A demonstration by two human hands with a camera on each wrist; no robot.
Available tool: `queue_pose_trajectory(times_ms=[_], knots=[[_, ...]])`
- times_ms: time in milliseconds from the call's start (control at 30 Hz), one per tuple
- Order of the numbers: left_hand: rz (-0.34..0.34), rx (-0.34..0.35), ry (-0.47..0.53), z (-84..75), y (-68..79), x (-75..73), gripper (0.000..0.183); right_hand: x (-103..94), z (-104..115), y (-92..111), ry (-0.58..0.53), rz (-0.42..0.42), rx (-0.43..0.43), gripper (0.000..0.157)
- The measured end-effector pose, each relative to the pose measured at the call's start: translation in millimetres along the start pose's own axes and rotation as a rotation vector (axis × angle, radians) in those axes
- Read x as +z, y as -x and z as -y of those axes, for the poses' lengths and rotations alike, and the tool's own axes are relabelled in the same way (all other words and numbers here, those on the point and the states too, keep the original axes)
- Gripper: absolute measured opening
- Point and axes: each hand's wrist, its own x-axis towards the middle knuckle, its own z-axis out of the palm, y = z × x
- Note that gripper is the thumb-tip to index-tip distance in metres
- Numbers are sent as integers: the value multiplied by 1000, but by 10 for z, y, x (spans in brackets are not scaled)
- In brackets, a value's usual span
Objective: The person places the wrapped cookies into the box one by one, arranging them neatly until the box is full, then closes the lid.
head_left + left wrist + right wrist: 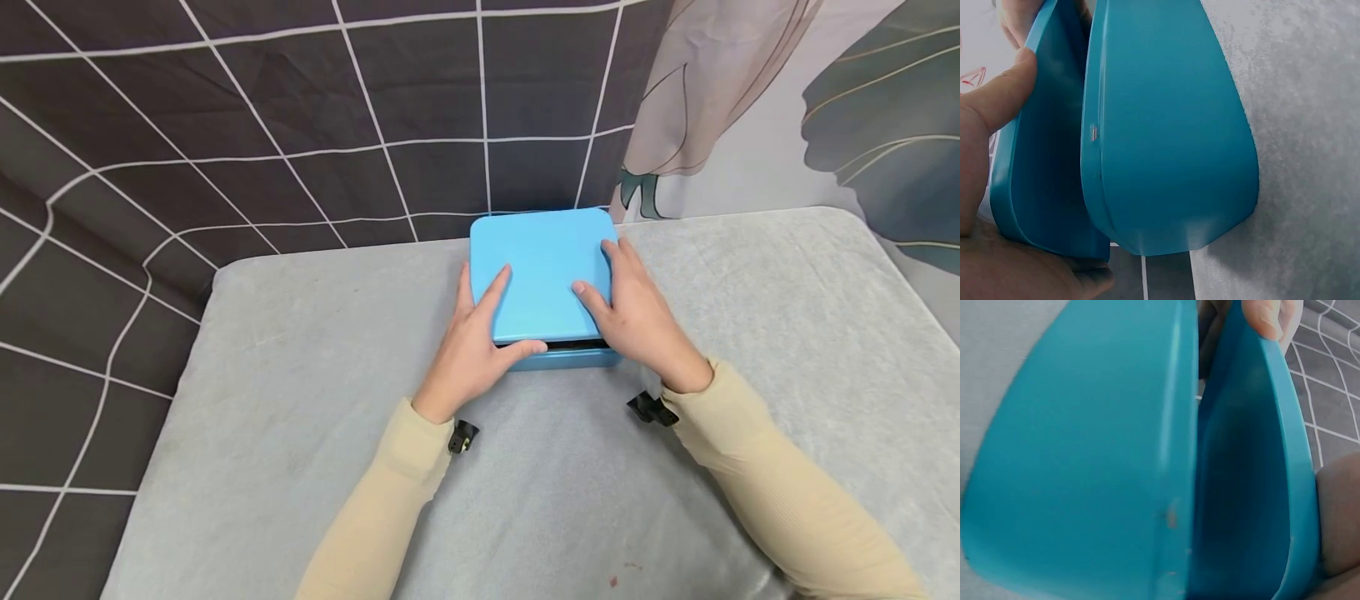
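Note:
A blue lid [543, 275] with rounded corners sits over a matching blue box [568, 360] at the far side of the table. My left hand [467, 346] grips the lid's near left corner, thumb along the front edge and fingers over the top and left side. On the right side, my right hand [639, 312] holds the lid with its thumb on top. Both wrist views show a gap between the raised lid [1050, 150] and the box body [1072, 456]. What lies inside the box is hidden.
A grey cloth covers the table [315, 375]. Behind it hangs a dark curtain [427, 92] with a white grid, and a patterned light curtain [757, 125] hangs to the right. Small black wrist cameras [652, 408] sit at both cuffs.

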Motion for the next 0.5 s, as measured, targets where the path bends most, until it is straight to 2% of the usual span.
queue_pose_trajectory(times_ms=[233,500], knots=[[30,-28,-10,10,-10,36,110,59,-69,-6,9,23,13,71],[47,-34,-30,42,-19,90,111,96,-110,-20,31,34,28,71]])
